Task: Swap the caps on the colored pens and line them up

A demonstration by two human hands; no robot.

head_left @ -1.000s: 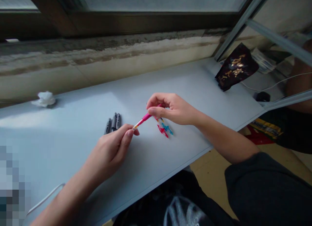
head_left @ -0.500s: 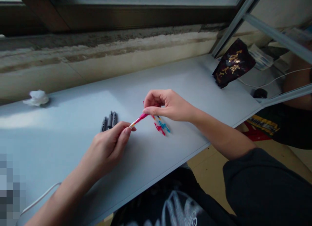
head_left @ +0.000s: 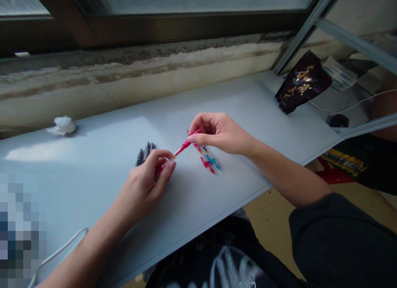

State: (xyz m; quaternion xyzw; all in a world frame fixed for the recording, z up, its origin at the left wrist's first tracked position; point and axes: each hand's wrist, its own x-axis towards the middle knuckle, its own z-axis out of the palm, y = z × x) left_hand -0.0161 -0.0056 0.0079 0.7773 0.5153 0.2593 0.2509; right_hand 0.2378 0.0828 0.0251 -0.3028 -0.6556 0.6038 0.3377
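Pink pen (head_left: 185,145), mid-frame: our left hand (head_left: 152,172) and right hand (head_left: 223,133) pinch it at 2 points, probably for steadiness.

Gold characters (head_left: 304,88) mark the dark packet (head_left: 303,82), lettering (head_left: 347,162) the yellow band (head_left: 343,161) — none legible.

Pale desk (head_left: 242,93) along a worn wall (head_left: 149,84) beneath a cloudy window pane (head_left: 201,0).
The pane sits at twelve o'clock in a dark brown window frame (head_left: 192,26), with a second pane (head_left: 21,2) at ten o'clock. Below the frame, the wall's upper band is rough and chipped, grey and brown over cream. A bright patch of light (head_left: 37,150) lies on the desk at nine o'clock. A grey metal frame (head_left: 297,43) rises between one and two o'clock, its lower rail (head_left: 372,124) at three. Yellowish-tan floor (head_left: 266,213) shows beyond the desk's front edge between four and five o'clock.
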